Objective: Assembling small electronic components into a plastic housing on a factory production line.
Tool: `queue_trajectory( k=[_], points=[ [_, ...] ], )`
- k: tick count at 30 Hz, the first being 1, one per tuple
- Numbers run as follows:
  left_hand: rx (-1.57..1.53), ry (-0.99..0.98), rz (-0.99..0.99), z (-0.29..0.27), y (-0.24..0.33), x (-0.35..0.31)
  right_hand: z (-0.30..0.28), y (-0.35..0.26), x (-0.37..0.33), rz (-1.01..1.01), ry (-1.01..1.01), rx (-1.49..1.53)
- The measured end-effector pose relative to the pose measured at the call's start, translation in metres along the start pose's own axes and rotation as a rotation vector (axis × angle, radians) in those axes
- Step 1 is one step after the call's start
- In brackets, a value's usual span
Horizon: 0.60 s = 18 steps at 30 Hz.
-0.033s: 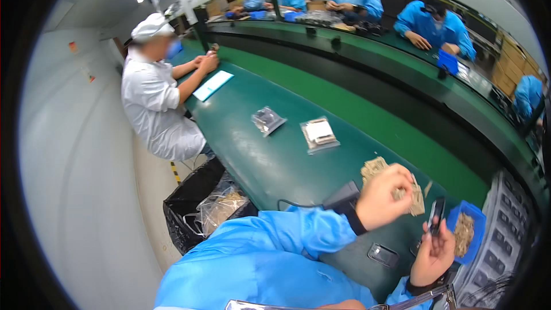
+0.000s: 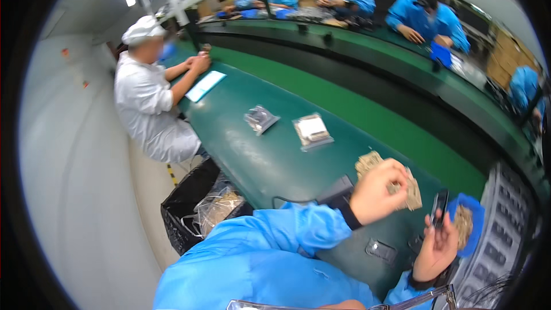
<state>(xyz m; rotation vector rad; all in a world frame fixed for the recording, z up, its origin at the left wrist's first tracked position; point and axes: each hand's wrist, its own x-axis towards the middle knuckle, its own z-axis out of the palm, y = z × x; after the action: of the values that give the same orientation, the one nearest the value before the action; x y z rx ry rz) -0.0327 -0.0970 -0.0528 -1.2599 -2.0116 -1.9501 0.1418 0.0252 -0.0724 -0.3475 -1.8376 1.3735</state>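
Note:
My left hand (image 2: 376, 192) hovers over a loose pile of flat tan pieces (image 2: 414, 194), thumb and fingers pinched together. Anything between those fingertips is hidden or too small to name. A slim black rectangular part (image 2: 440, 209) stands upright in my right hand (image 2: 438, 251), which is closed round its lower end. Close beside that hand is a blue bin (image 2: 476, 227) with more tan pieces in it. A dark rectangular frame-like piece (image 2: 381, 251) lies flat on the green table (image 2: 229, 143) between my forearms.
A dark grey device (image 2: 336, 190) with a cable sits by my left wrist. Two clear bags (image 2: 261, 119) (image 2: 313, 132) lie farther off. At right is a grey slotted tray (image 2: 496, 241); at left, a black-lined bin (image 2: 186, 206). A person in white (image 2: 152, 103) sits at the far left.
The whole view has shifted slightly, so things sit a little more to the left. Both hands keep the same poses, and the black part is still in my right hand.

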Motion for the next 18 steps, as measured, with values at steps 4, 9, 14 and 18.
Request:
queue_trajectory(
  k=[4,9,14,18],
  points=[
    [0.257,-0.448,-0.212,-0.005,0.000,-0.011,-0.002,-0.017,0.023,0.171,0.155,0.232],
    [0.234,-0.573,-0.328,0.001,0.002,-0.008,-0.004,-0.008,0.029,0.351,0.129,0.343],
    [0.200,-0.520,-0.347,0.000,0.002,-0.008,0.002,-0.007,0.024,0.401,0.011,0.313],
    [-0.481,-0.325,-0.444,0.012,0.014,-0.009,0.009,-0.010,0.014,0.437,-0.087,0.365]
  ],
)
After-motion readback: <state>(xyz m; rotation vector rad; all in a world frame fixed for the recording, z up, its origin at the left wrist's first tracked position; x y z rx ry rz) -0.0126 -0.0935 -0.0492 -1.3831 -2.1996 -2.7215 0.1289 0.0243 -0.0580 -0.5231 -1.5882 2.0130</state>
